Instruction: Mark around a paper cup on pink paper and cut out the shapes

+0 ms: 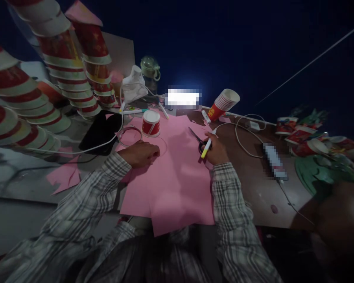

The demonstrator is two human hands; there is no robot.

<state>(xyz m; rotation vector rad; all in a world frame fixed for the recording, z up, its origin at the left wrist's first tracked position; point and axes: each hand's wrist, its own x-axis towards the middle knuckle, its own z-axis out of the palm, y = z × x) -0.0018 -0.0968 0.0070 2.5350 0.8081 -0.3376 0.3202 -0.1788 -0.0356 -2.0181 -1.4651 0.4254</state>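
Note:
Two overlapping sheets of pink paper (pixel 174 184) lie before me, with a faint round outline on the upper left part. My left hand (pixel 143 153) rests on the paper's left side, fingers curled together; whether anything is inside them is hidden. A white marker with a yellow end (pixel 208 146) is in my right hand (pixel 216 149), its yellow end pointing down toward me. Scissors (pixel 196 135) lie at the fingers of that hand, blades pointing away; their handles are partly covered by it. Beyond my left hand, a red and white paper cup (pixel 151 124) stands upside down.
Tall stacks of paper cups (pixel 66 59) rise at the left, near a black tablet-like object (pixel 102 131). Nested cups (pixel 224 104) lean at the back right. A cabled phone (pixel 274 161) and a green round base (pixel 306 175) are rightward. Another person's blurred hand (pixel 339 212) is lower right.

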